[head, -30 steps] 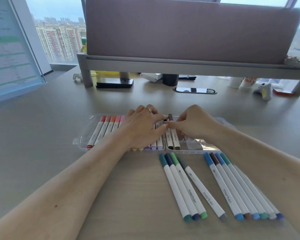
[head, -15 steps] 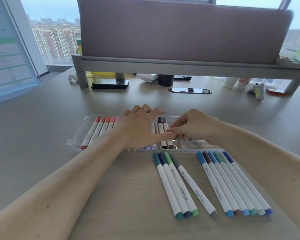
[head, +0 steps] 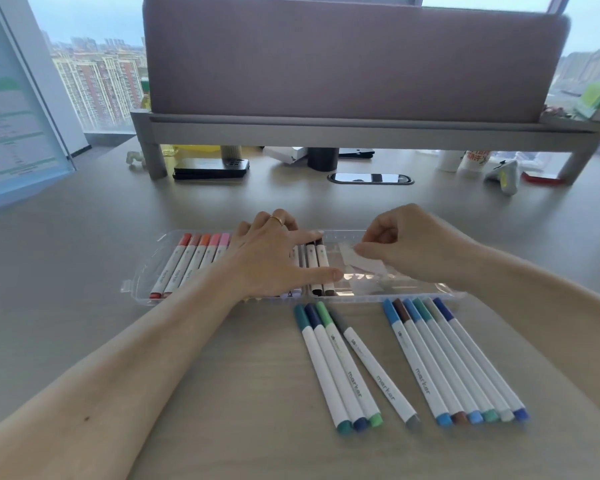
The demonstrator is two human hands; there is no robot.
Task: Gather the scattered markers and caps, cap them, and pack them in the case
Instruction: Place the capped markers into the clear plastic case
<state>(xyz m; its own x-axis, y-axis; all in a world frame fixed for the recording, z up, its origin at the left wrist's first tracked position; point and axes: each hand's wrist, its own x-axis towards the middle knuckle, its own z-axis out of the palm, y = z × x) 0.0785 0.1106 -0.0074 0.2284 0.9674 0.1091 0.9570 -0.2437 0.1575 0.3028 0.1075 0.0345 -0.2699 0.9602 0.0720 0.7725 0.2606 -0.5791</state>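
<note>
The left hand (head: 271, 258) is lying flat with straight fingers, pressing on the packed markers (head: 191, 261) in the clear case (head: 413, 296). The case's right part is showing bare slots. The right hand (head: 406, 244) is hovering there with its fingers curled, and I cannot tell if it is pinching anything. The loose markers (head: 454, 362) are lying capped on the worktop (head: 222, 393), just nearer than the case. They are closer to the right hand, with their long axes almost parallel to the packed ones.

Grey print reading "marker" runs along the green-capped white plastic pen (head: 355, 384), the grey-capped white pen (head: 385, 388) and the light-blue-capped white pen (head: 423, 381).
</note>
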